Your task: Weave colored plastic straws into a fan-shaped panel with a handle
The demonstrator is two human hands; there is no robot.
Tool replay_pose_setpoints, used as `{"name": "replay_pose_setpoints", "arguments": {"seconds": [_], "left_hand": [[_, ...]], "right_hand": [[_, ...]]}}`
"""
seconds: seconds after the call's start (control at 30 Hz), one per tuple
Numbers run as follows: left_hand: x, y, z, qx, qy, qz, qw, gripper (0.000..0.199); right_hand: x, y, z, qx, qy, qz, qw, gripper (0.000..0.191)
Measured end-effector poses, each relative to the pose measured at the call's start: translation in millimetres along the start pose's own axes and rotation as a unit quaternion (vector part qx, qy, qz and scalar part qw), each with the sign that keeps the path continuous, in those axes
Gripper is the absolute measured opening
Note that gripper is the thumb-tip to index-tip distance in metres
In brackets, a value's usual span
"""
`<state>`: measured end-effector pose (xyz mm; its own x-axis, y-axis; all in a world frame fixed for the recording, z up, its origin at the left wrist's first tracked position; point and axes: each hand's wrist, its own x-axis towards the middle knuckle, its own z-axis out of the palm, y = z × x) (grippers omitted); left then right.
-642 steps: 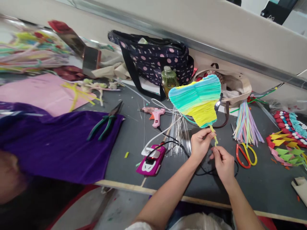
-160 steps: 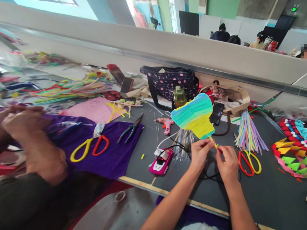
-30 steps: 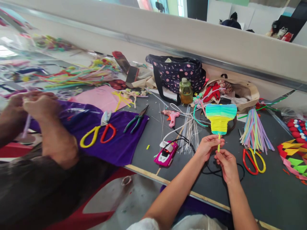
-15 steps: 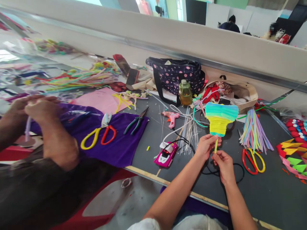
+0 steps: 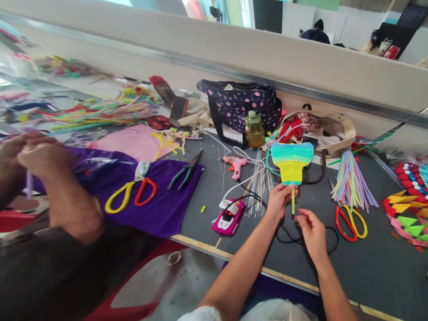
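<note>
My left hand (image 5: pixel 280 199) pinches the lower end of a flat, mushroom-shaped piece wrapped in turquoise and yellow fuzzy strands (image 5: pixel 292 162). It is held upright above the table. A short yellow pipe cleaner (image 5: pixel 293 203) hangs from its bottom, beside my left fingers. My right hand (image 5: pixel 312 229) is just right of that hanging end, apart from it, with its fingers loosely bent and nothing visible between them. To its right lie scissors with red and yellow handles (image 5: pixel 351 223), under a bundle of pastel pipe cleaners (image 5: pixel 354 180).
A pink glue gun (image 5: pixel 236 166), thin wires (image 5: pixel 262 191) and a magenta power strip (image 5: pixel 230 218) lie left of my hands. Behind are a green bottle (image 5: pixel 254 129) and a dotted bag (image 5: pixel 242 104). At left, a co-worker's hands (image 5: pixel 43 156) are above a purple cloth (image 5: pixel 160 209) bearing scissors and pliers (image 5: pixel 187 171).
My right hand has let go of the yellow pipe cleaner end and moved slightly away. The wrapped piece, still in my left hand, appears farther left, and the whole view has shifted slightly.
</note>
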<state>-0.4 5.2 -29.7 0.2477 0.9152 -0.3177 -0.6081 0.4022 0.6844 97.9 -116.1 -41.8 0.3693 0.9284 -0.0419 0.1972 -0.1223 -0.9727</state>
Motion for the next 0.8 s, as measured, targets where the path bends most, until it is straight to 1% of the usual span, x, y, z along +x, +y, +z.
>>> {"name": "replay_pose_setpoints", "arguments": {"seconds": [0.1, 0.2, 0.33, 0.47, 0.57, 0.67, 0.8], "left_hand": [[4, 0, -5.7, 0.005, 0.005, -0.002, 1.0, 0.032], [6, -1, -8.6, 0.006, -0.001, -0.009, 1.0, 0.03], [7, -4, -8.6, 0.009, -0.026, -0.03, 0.999, 0.031], [5, -11, -6.9, 0.038, -0.075, -0.054, 0.995, 0.034], [2, -15, -5.7, 0.057, -0.107, -0.069, 0.99, 0.038], [1, -16, -6.4, 0.063, -0.142, -0.096, 0.983, 0.039], [-1, -13, -10.1, 0.068, -0.213, -0.152, 0.963, 0.039]], "right_hand": [[-1, -2, -12, -0.027, 0.018, -0.001, 0.999, 0.034], [4, -5, -22, -0.018, 0.035, 0.007, 0.999, 0.034], [27, -16, -29, 0.015, 0.049, 0.006, 0.999, 0.039], [61, -25, -27, 0.056, 0.066, 0.007, 0.996, 0.045], [81, -23, -23, 0.15, 0.038, 0.036, 0.987, 0.044], [91, -14, -22, 0.207, 0.041, 0.046, 0.976, 0.039], [94, -4, -26, 0.223, 0.079, 0.035, 0.971, 0.036]]}}
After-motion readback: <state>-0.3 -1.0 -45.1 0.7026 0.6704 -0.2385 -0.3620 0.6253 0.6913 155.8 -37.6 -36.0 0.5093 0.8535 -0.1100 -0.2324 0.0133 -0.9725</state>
